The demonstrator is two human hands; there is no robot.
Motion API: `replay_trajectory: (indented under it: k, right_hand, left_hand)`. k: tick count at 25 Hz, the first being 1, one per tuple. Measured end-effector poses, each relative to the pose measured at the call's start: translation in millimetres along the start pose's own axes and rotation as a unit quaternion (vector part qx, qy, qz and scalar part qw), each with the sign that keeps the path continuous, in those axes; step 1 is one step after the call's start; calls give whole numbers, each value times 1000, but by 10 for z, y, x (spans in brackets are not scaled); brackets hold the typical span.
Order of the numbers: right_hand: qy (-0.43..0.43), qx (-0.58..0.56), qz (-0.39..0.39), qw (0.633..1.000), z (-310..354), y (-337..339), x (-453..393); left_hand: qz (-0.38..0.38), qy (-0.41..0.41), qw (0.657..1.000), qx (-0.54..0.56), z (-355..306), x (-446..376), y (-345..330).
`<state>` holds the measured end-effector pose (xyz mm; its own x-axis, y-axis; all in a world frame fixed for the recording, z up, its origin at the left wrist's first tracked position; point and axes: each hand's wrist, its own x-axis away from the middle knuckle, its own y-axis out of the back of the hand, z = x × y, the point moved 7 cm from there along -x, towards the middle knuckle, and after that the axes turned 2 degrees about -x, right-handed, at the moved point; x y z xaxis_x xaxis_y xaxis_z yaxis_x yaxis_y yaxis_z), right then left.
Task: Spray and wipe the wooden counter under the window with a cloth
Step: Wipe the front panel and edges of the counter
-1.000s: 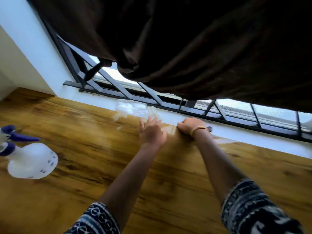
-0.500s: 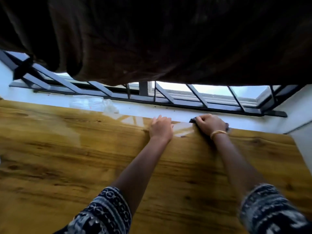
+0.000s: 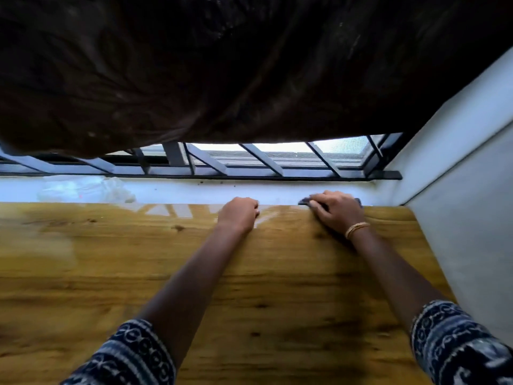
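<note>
My right hand [image 3: 334, 211] curled over dark folded cloth [image 3: 304, 202], pressing it onto far edge of glossy wooden counter [image 3: 277, 287] below barred window [image 3: 277, 157], reaching sill seam; left hand [image 3: 238, 215] fisted, holding nothing, knuckles braced beside for lean

Above me hangs a dark curtain [image 3: 222, 65]; behind it a window grille [image 3: 249, 162], a clear bag [image 3: 86, 188] on the sill.
</note>
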<state>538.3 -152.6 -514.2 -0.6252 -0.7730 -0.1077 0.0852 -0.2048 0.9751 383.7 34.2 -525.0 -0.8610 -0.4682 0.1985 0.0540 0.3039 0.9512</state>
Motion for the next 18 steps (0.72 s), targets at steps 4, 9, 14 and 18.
replay_trajectory:
  k: [4,9,14,18]
  right_hand:
    - [-157,48,13,986,-1043,242,203]
    - [-259,52,-31,964,-683,159,139]
    - [-18,-69,5,997,424,-93,219]
    - [-163,-28,-75,983,-606,240,595]
  left_hand:
    - [-5,12,999,29,-100,-33,-56]
    - [-17,23,999,38,-78,-79,-52]
    - [3,19,999,43,-109,-50,-44]
    - [1,-52,999,17,-92,258,0]
